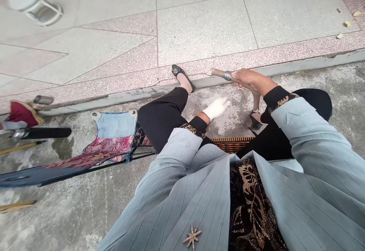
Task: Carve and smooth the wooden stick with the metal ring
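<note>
My right hand [246, 78] is bare and wrapped round a wooden stick [218, 72], whose near end points left over the step edge. Silvery wire [227, 76] is wound in a tight coil round the stick, just beyond my fingers. Lower and to the left, my left hand [216, 108] wears a white glove and hangs above the concrete between my legs. Its fingers are drawn together; anything in them is too small or hidden to make out. The rest of the stick is partly covered by my right hand.
I sit on a woven seat [232, 144], feet by a low tiled step [199, 34]. To the left stands a fabric folding chair [114, 129]. Farther left are a person's red shoe [23, 114], a black-gripped pole [48, 132] and a small metal cylinder [43, 100]. A white stool [37, 8] stands on the tiles.
</note>
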`<action>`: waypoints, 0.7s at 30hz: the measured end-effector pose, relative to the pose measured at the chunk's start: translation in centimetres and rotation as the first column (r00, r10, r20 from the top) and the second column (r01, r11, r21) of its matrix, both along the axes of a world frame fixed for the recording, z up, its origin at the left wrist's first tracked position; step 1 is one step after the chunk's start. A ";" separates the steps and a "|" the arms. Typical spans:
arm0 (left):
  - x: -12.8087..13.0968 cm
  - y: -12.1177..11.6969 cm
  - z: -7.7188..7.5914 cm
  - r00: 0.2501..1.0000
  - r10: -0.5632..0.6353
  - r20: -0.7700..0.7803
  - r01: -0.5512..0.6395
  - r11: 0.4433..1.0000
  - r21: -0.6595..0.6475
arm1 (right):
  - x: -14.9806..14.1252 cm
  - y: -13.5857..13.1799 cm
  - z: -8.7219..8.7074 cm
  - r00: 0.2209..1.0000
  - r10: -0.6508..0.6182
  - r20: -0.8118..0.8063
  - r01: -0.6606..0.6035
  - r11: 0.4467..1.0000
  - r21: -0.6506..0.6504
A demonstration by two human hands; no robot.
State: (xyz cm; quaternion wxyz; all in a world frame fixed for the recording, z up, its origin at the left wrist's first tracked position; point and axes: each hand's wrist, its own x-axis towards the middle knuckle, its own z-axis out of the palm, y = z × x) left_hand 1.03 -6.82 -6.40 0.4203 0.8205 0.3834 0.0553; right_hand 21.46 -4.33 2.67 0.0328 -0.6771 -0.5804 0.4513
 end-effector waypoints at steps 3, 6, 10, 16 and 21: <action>-0.2 0.4 -0.5 0.996 -0.053 -0.077 0.060 0.995 0.085 | -0.4 -0.6 1.1 0.992 0.017 -0.121 -0.011 0.999 0.051; -0.4 0.8 -0.8 0.984 -0.070 -0.166 0.094 0.986 0.140 | -0.5 -1.2 1.5 0.989 0.052 -0.136 -0.044 0.997 0.062; -0.5 1.0 -0.7 0.975 -0.078 -0.210 0.113 0.980 0.161 | -0.2 -1.5 1.5 0.980 0.095 -0.173 -0.088 0.995 0.047; -0.7 1.0 -0.4 0.956 -0.094 -0.276 0.145 0.975 0.170 | 0.5 -1.8 2.1 0.885 -0.024 -0.464 0.012 1.000 -0.029; -1.6 2.3 0.3 0.953 -0.059 -0.298 0.111 0.981 0.162 | 0.2 -3.0 2.5 0.832 0.234 -0.502 -0.347 0.927 -0.142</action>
